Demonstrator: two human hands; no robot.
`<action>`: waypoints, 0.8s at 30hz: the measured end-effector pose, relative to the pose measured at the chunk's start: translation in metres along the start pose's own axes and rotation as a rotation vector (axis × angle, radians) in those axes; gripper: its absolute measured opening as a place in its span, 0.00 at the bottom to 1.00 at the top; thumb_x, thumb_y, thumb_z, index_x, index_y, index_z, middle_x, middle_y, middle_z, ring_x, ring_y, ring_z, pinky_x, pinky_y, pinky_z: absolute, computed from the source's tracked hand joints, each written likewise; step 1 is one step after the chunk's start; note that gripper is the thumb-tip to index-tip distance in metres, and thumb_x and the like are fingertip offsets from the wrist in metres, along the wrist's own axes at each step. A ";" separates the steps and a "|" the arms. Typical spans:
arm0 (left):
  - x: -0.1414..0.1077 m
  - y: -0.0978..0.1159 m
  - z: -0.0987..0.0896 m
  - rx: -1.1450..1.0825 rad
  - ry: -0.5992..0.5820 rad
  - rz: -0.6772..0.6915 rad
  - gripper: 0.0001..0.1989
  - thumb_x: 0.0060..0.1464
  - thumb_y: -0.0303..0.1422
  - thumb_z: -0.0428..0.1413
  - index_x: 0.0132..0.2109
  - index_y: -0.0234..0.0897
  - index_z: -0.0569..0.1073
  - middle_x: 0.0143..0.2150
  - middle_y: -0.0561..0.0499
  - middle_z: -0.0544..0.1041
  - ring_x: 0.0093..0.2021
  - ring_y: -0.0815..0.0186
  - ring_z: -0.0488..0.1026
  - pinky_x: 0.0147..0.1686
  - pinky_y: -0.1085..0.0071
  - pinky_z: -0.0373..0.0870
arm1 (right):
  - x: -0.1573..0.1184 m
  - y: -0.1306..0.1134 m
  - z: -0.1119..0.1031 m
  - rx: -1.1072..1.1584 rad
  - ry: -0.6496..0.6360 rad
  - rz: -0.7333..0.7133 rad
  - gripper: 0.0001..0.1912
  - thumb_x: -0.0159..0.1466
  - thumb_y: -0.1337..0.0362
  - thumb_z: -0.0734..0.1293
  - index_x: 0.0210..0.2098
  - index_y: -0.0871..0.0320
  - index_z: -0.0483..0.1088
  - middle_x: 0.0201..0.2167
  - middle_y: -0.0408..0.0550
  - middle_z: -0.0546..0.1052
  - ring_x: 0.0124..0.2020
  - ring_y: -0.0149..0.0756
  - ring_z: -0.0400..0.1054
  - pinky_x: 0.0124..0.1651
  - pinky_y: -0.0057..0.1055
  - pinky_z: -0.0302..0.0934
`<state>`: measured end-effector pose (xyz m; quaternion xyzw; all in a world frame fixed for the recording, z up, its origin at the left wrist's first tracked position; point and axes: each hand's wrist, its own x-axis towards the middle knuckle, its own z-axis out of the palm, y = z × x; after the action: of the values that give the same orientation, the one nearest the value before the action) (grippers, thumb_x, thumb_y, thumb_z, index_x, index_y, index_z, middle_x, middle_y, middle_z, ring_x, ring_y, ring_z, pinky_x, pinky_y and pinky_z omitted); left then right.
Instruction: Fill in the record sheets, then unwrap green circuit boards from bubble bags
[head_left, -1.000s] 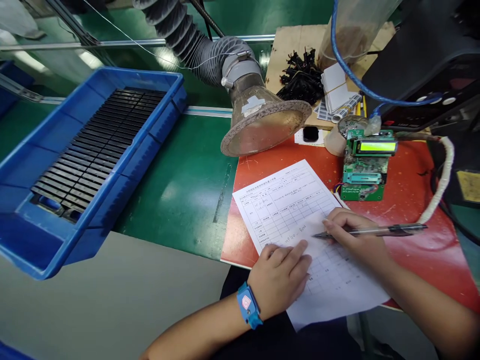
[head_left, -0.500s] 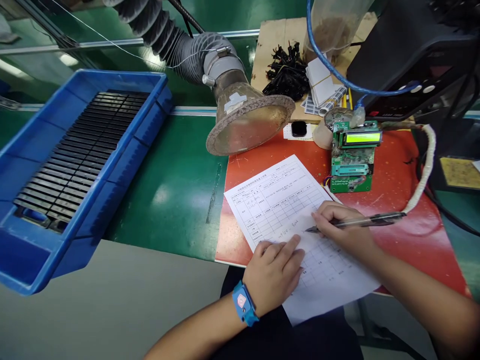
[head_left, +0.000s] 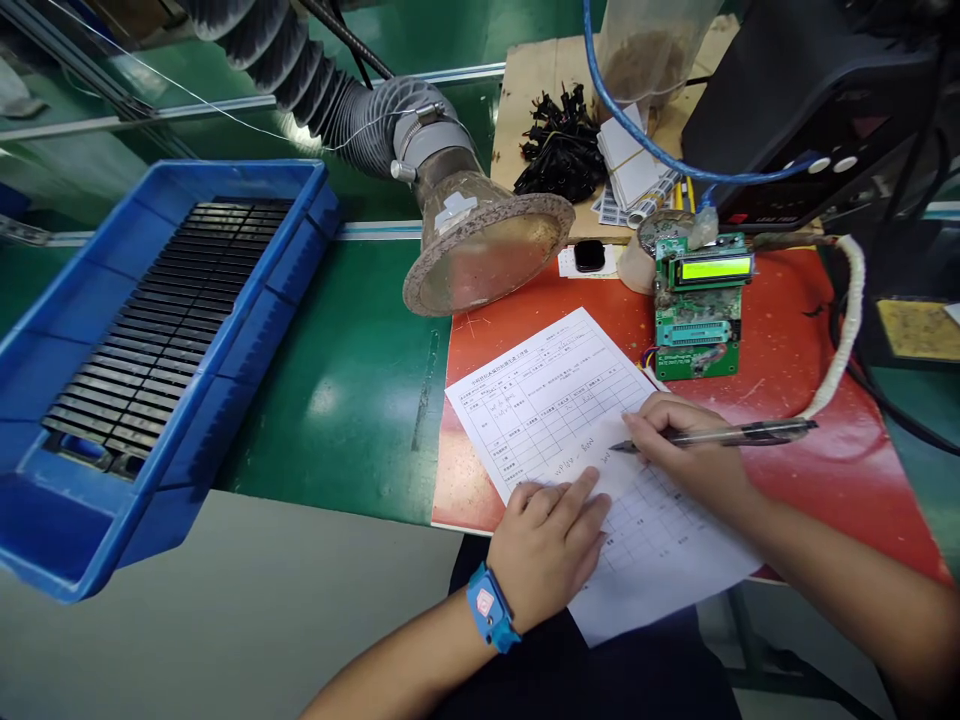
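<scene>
A printed form (head_left: pixel 529 425) lies on the red mat, its lower end hanging past the table's front edge. Handwriting shows on and below its table grid. My left hand (head_left: pixel 551 545) rests flat on the paper with fingers spread, a blue band (head_left: pixel 491 607) around the wrist. In my right hand (head_left: pixel 686 440) a dark, partly clear pen (head_left: pixel 757 433) is pinched, its tip on or just above the sheet beside fresh writing. Beyond that hand stands a green circuit board (head_left: pixel 700 310) with a lit yellow-green display and a teal chip socket.
A blue tray (head_left: pixel 300 260) with a black slotted rack (head_left: pixel 172 310) stands at left. The fume hose's hood (head_left: pixel 491 250) overhangs the mat's back. Behind are black leads (head_left: pixel 562 145), a smartwatch-like object (head_left: pixel 589 256) and a black machine (head_left: pixel 795 110); a white-sleeved cable (head_left: pixel 847 330) curves at right.
New handwritten marks have appeared beside the pen tip, at the right of the earlier line. The left hand stays on the paper. The whole view has shifted slightly.
</scene>
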<state>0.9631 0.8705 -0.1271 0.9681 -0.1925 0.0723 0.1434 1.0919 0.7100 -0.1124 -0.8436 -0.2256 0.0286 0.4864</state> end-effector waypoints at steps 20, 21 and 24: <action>0.001 0.000 0.000 0.011 0.007 -0.002 0.18 0.55 0.36 0.51 0.53 0.42 0.66 0.62 0.55 0.58 0.44 0.66 0.64 0.44 0.66 0.62 | 0.000 0.005 0.002 0.093 0.065 0.079 0.19 0.60 0.65 0.62 0.16 0.58 0.54 0.16 0.41 0.59 0.20 0.27 0.54 0.25 0.29 0.53; 0.001 0.000 0.000 0.006 0.007 -0.003 0.18 0.56 0.36 0.50 0.53 0.42 0.66 0.62 0.55 0.58 0.44 0.67 0.64 0.44 0.66 0.62 | 0.000 0.006 0.002 0.094 0.069 0.071 0.18 0.60 0.65 0.62 0.16 0.58 0.54 0.16 0.41 0.59 0.20 0.27 0.54 0.25 0.29 0.52; 0.001 0.000 0.000 -0.007 0.004 -0.002 0.18 0.56 0.36 0.50 0.53 0.42 0.66 0.62 0.56 0.58 0.44 0.67 0.64 0.44 0.66 0.62 | -0.001 0.007 0.001 0.110 0.082 0.058 0.19 0.59 0.66 0.63 0.15 0.58 0.52 0.16 0.40 0.58 0.20 0.26 0.53 0.24 0.28 0.51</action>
<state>0.9641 0.8702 -0.1266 0.9676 -0.1915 0.0735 0.1474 1.0926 0.7077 -0.1190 -0.8223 -0.1790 0.0206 0.5398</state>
